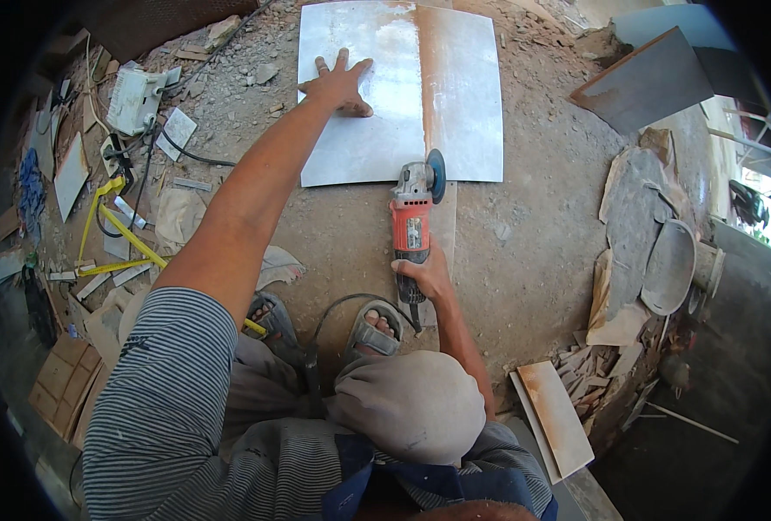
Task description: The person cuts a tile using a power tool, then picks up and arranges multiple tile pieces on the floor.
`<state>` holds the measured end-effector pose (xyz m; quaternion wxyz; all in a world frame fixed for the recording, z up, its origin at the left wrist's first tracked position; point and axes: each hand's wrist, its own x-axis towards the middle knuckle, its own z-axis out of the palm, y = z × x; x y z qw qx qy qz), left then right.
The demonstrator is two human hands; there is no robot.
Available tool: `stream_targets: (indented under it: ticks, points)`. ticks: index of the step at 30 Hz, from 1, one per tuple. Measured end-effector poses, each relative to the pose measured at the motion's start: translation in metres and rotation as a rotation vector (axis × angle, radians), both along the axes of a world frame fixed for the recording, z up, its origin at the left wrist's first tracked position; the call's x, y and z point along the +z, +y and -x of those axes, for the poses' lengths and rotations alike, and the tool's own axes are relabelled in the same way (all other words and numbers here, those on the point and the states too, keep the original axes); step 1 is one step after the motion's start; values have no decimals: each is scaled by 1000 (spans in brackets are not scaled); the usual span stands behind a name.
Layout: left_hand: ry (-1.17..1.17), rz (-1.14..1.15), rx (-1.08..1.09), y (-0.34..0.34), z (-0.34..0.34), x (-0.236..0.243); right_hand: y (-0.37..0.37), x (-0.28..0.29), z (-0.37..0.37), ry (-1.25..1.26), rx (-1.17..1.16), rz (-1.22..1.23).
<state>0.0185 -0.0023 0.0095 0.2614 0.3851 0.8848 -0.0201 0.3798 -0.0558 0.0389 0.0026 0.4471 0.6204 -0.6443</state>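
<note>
Evidently, one hand on the tile, one on the grinder

Your left hand is spread on the white tile, fingers apart and gripping nothing; its palm is out of sight. Well apart from it, your right hand is wrapped round the red and black grinder at the tile's near edge; the thumb shows, but most of the other fingers are hidden. The blue disc stands nearly edge-on, beside the brown stripe, and overlaps the tile in view; whether they touch, you cannot tell. The black cord bends by your right sandal and is lost near your legs. Your trousers partly cover your left sandal. To the left, a yellow frame lies among scraps, and the picture's dark rim cuts off what is further out. A pale label on the grinder carries print too small to read; the dark mark on your striped sleeve resembles lettering, equally unreadable.
</note>
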Motion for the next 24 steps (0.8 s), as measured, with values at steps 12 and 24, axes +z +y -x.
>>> stream_targets:
  ticks: [12,24]
  points:
    - [-51,19,11,-4,4,15,20,20,16,114,-27,78]
    - [-60,22,-52,-2,3,15,193,0,230,234,31,-199]
